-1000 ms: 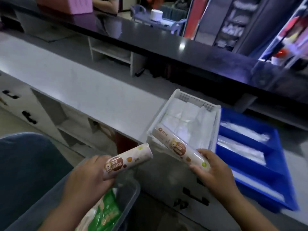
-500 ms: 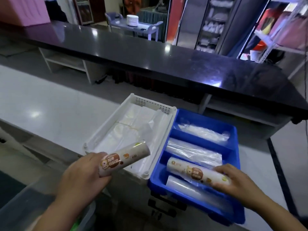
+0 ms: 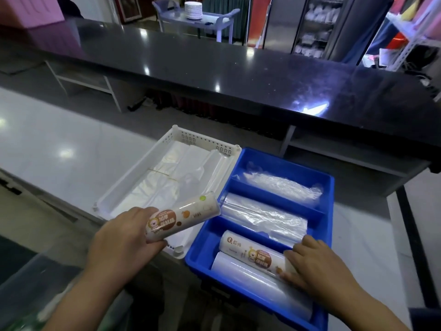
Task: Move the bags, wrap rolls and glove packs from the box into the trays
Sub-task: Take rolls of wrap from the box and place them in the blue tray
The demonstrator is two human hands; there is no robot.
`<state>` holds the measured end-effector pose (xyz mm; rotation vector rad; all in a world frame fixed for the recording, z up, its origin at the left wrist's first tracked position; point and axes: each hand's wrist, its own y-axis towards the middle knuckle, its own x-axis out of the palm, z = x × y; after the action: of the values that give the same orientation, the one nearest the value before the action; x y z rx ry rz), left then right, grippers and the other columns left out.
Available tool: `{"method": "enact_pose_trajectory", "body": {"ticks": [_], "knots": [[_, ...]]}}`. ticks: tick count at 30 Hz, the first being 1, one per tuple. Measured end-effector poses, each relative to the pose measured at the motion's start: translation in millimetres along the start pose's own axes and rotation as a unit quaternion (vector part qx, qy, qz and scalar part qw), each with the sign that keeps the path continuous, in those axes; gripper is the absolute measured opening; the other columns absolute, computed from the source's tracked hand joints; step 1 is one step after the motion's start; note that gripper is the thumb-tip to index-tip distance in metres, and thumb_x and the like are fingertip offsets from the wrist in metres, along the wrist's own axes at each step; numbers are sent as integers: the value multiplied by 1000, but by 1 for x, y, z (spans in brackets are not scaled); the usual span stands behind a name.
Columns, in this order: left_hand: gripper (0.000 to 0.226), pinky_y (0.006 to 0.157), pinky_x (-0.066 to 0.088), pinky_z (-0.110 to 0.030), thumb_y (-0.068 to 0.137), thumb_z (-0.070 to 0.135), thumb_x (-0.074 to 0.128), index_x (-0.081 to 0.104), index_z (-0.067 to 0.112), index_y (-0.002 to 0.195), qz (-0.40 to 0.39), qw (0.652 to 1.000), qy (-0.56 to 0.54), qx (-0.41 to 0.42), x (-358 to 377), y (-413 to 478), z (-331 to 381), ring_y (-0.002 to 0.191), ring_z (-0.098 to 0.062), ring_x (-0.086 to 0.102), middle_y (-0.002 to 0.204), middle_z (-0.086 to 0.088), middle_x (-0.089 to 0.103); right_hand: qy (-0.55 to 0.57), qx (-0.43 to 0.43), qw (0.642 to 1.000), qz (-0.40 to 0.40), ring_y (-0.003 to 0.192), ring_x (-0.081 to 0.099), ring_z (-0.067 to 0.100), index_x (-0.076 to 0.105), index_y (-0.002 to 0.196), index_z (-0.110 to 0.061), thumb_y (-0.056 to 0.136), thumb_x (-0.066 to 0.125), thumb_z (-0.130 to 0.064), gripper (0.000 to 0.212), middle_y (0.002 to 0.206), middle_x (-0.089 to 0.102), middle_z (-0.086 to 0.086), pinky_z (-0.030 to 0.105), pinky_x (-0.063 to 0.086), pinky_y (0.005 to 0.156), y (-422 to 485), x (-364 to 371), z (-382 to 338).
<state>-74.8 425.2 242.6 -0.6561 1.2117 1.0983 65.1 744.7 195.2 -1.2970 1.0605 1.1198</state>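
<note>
Pale glossy stone counter [image 3: 59, 163] is running along the near side, catching ceiling lights; a black polished bar top [image 3: 238, 75] is sitting behind and above it. White plastic tray [image 3: 207, 142], far wall pierced with small holes, is lying at the counter's near edge, holding flat, translucent folded bags [image 3: 171, 177]. Blue plastic tray [image 3: 330, 187] is sitting against its right side, split by crosswise dividers into three compartments. Far compartment is holding a crinkled clear pack [image 3: 281, 185]; the middle one is holding a smooth clear film roll [image 3: 265, 218]. Near compartment is holding a plain clear roll [image 3: 257, 283] and, resting partly on it, the lower wrap roll [image 3: 253, 253], a white cylinder with a brown printed label and a cartoon figure. Right hand [image 3: 315, 266] is reaching in palm down, fingers curling over that roll's right end and gripping it. Left hand [image 3: 124, 237] is gripping the raised wrap roll [image 3: 183, 217], same print, by its near end, thumb under, fingers over. This roll is tilting up to the right, its far end hanging over the white tray's near right corner, just beside the blue tray's wall. Clear plastic box [image 3: 31, 283] is showing at lower left, below the counter's edge.
</note>
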Motion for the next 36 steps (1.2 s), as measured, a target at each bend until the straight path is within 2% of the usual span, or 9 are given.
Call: {"method": "enact_pose_trajectory", "body": {"ticks": [3,6,11,17,20,23,28,32,36], "knots": [[51,53,37,-26,52,32,85,65,29,99,6,1000,0,6,-1,6,0,72,-20,59,81,7,65,14,2,1000,14,100,48,15,59,110,-27,89,38,-57,42,107,60,-10,29,41,83,8,-4,-16],[53,49,32,-22,53,33,84,64,28,102,10,1000,2,24,-2,12,-1,71,-18,57,83,7,65,34,-47,994,95,78,57,15,69,90,-27,84,54,-46,25,84,64,-7,28,48,61,25,-7,-44],[53,47,27,-16,52,35,84,64,30,101,3,999,-2,53,-12,16,-7,68,-15,57,82,9,65,132,-114,984,41,99,44,22,52,126,-32,93,43,-39,35,110,54,1,34,36,81,63,6,-85],[51,48,31,-18,54,37,80,62,32,101,-8,997,-1,71,-18,20,-23,71,-15,59,83,11,64,78,-116,990,35,100,45,26,60,107,-24,88,47,-45,31,108,50,6,33,38,81,78,1,-90],[47,53,45,-26,56,40,77,60,34,100,-24,996,-6,81,-15,26,-25,71,-14,58,82,12,63,179,-73,980,47,103,45,15,57,96,-31,74,56,-55,34,114,45,-7,32,45,86,67,-13,-85],[44,50,40,-21,57,43,75,59,36,98,-40,994,-21,102,-11,34,-24,68,-9,54,80,14,61,333,21,938,96,101,51,1,45,91,-44,63,70,-52,37,114,40,-29,27,51,82,44,-27,-76],[55,54,37,-16,62,57,70,51,39,109,-87,985,-28,147,2,45,-6,77,-7,54,92,16,59,453,180,831,266,104,51,-7,37,118,-53,62,80,-28,75,113,46,-32,5,45,79,7,-24,-61],[55,63,44,-18,65,66,63,48,40,111,-125,970,-12,209,12,53,20,85,-5,56,100,16,60,485,235,804,249,93,57,-6,46,102,-51,70,78,-25,52,104,57,-21,12,51,64,-11,-16,-60],[58,66,39,-21,68,70,55,44,40,116,-162,943,-10,291,23,56,50,94,-7,57,110,15,59,550,273,689,385,93,63,1,48,96,-55,65,71,-36,43,98,61,-22,16,55,59,-31,-32,-58]]}}
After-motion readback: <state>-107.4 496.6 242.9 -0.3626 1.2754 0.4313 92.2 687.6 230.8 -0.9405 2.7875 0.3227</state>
